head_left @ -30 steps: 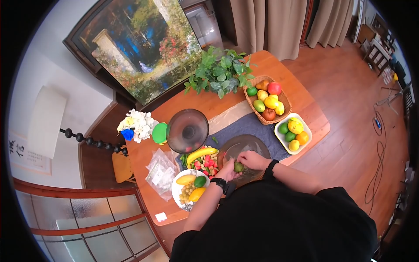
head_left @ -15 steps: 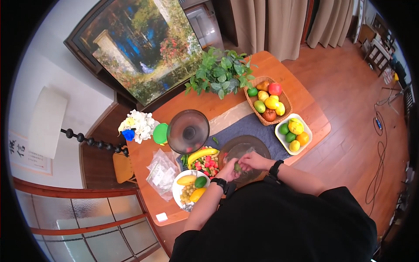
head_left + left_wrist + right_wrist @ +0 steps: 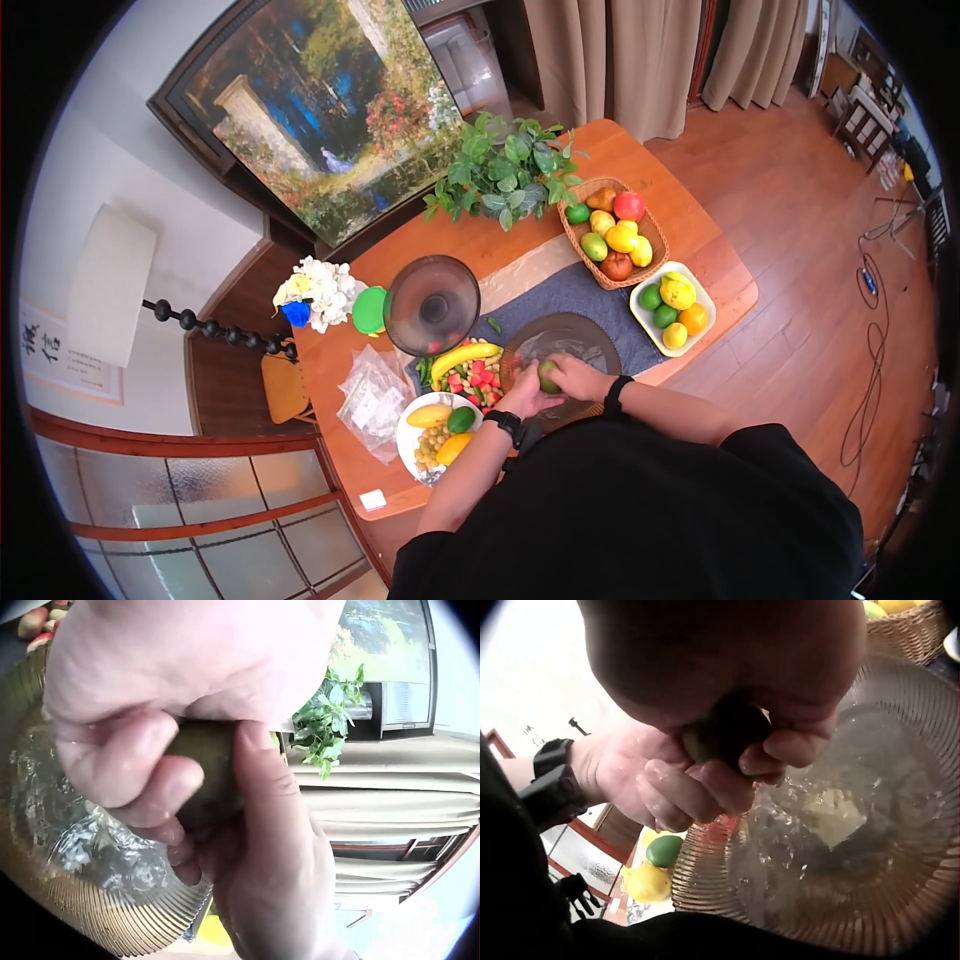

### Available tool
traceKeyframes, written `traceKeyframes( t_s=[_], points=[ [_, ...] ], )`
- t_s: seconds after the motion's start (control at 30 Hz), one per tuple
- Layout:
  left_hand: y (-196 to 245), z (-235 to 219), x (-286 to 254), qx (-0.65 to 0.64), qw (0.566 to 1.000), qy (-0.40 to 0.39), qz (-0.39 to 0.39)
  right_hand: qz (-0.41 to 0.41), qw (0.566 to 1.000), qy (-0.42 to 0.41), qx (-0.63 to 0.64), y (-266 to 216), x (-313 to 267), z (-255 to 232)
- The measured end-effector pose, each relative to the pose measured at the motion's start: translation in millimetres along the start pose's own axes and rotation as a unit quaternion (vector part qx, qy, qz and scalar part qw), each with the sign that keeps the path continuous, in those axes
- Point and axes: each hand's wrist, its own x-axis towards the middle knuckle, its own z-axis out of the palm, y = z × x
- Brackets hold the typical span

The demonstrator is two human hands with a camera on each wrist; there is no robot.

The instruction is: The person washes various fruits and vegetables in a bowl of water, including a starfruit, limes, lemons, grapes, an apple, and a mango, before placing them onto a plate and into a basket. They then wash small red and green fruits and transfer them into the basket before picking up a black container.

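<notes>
Both hands hold one dark green round fruit [image 3: 549, 376] above a ribbed glass bowl [image 3: 705, 892] of water. The left hand [image 3: 527, 393] cups it from the left and below; in the right wrist view its fingers [image 3: 675, 787] curl beneath the fruit. From the right, the right hand [image 3: 582, 380] grips the same fruit, its thumb and curled fingers around it in the left wrist view. Water in the bowl is rippled, with droplets, and a pale square patch shows in it. The fruit's underside is hidden by the fingers.
Left of the bowl are a banana [image 3: 468, 357], cut red and pale pieces, and a white plate [image 3: 407, 452] of fruit. Beyond stand a dark glass bowl [image 3: 432, 305] and a plant [image 3: 505, 172]. A wicker basket [image 3: 662, 262] and a cream tray [image 3: 707, 325] hold fruit at right.
The fruit, mostly covered by the hands half a second ago, shows more clearly now. The right hand has shifted slightly left and lower onto it, and both hands stay over the bowl.
</notes>
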Motion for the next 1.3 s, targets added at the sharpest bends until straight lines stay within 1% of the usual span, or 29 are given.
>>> traceKeyframes(
  t_s=[0.03, 0.07, 0.1, 0.2, 0.27, 0.33, 0.37, 0.47, 0.53, 0.57, 0.6, 0.67, 0.7, 0.73, 0.77, 0.8, 0.87, 0.9, 0.93, 0.97, 1.0, 1.03, 1.07, 1.1, 1.13, 1.17, 1.2, 1.27, 1.3],
  points=[
    [1, 8, -5, -0.032, 0.999, 0.012, 0.030, -0.001, 1.000, 0.000, 0.000, 0, 1, -1],
    [4, 11, -4, -0.032, 0.999, 0.012, 0.031, -0.001, 0.999, 0.048, -0.001, 1, 1, -3],
    [4, 11, 0, -0.008, 0.999, -0.017, 0.047, 0.000, 0.995, 0.095, -0.001, 1, 1, -3],
    [5, 5, 5, 0.015, 0.995, -0.060, 0.076, 0.043, 0.987, 0.138, -0.071, 15, 10, 2],
    [6, 2, 8, 0.116, 0.988, -0.047, 0.086, 0.053, 0.979, 0.149, -0.126, 23, 15, 4],
    [5, -3, 8, 0.158, 0.982, -0.019, 0.097, 0.110, 0.982, 0.083, -0.132, 40, 22, 2],
    [5, -6, 7, 0.200, 0.974, 0.008, 0.106, 0.109, 0.982, 0.083, -0.132, 43, 21, -1],
    [4, -17, 7, 0.217, 0.974, 0.042, 0.053, 0.112, 0.971, 0.096, -0.188, 41, 13, -15],
    [-2, -14, 2, 0.196, 0.977, 0.057, 0.062, 0.048, 0.952, 0.214, -0.212, 62, 14, -13],
    [-5, -11, -1, 0.178, 0.979, 0.070, 0.069, 0.093, 0.958, 0.176, -0.206, 75, 19, -12],
    [-9, -14, 4, 0.178, 0.979, 0.070, 0.069, 0.093, 0.958, 0.176, -0.206, 77, 23, -12],
    [-15, -24, 20, 0.183, 0.981, 0.045, 0.045, 0.207, 0.972, 0.072, -0.080, 77, 30, -15],
    [-14, -24, 19, 0.184, 0.981, 0.045, 0.046, 0.206, 0.972, 0.074, -0.081, 69, 30, -15],
    [-14, -24, 16, 0.195, 0.979, 0.038, 0.041, 0.234, 0.958, 0.024, 0.161, 56, 26, -15],
    [-15, -25, 14, 0.205, 0.978, 0.031, 0.035, 0.248, 0.885, -0.028, 0.393, 43, 21, -15],
    [-17, -30, 21, 0.203, 0.978, 0.030, 0.035, 0.249, 0.885, -0.029, 0.392, 37, 16, -15],
    [-22, -47, 42, 0.085, 0.996, 0.022, -0.013, 0.179, 0.928, -0.124, 0.302, 27, 8, -14],
    [-19, -46, 36, 0.085, 0.996, 0.023, -0.013, 0.130, 0.967, -0.108, 0.189, 20, 4, -16],
    [-14, -40, 26, 0.087, 0.996, 0.007, -0.001, 0.130, 0.967, -0.108, 0.189, 31, 6, -8],
    [-7, -33, 17, 0.089, 0.996, -0.010, 0.010, 0.002, 1.000, 0.017, 0.002, 40, 6, 3],
    [-2, -29, 15, 0.090, 0.996, -0.010, 0.010, -0.126, 0.964, 0.140, -0.186, 48, 7, 9],
    [1, -27, 15, 0.101, 0.994, -0.035, 0.025, -0.126, 0.964, 0.141, -0.186, 32, 4, 3],
    [3, -25, 14, 0.112, 0.991, -0.060, 0.038, 0.058, 0.998, 0.016, 0.013, 16, 2, -4],
    [0, -23, 18, 0.112, 0.991, -0.059, 0.039, 0.237, 0.942, -0.110, 0.212, 4, 2, -10],
    [-6, -18, 23, 0.288, 0.936, 0.026, 0.199, 0.236, 0.942, -0.111, 0.212, 4, 4, -12],
    [-11, -15, 28, 0.444, 0.819, 0.109, 0.346, 0.291, 0.917, -0.132, 0.240, 3, 6, -14],
    [-15, -17, 34, 0.444, 0.819, 0.110, 0.346, 0.344, 0.887, -0.153, 0.266, 3, 7, -15],
    [-20, -23, 47, 0.583, 0.674, 0.159, 0.424, 0.353, 0.881, -0.147, 0.278, -2, 8, -21],
    [-12, -4, 21, 0.525, 0.744, 0.171, 0.377, 0.310, 0.916, -0.110, 0.228, 2, 10, -22]
  ],
)
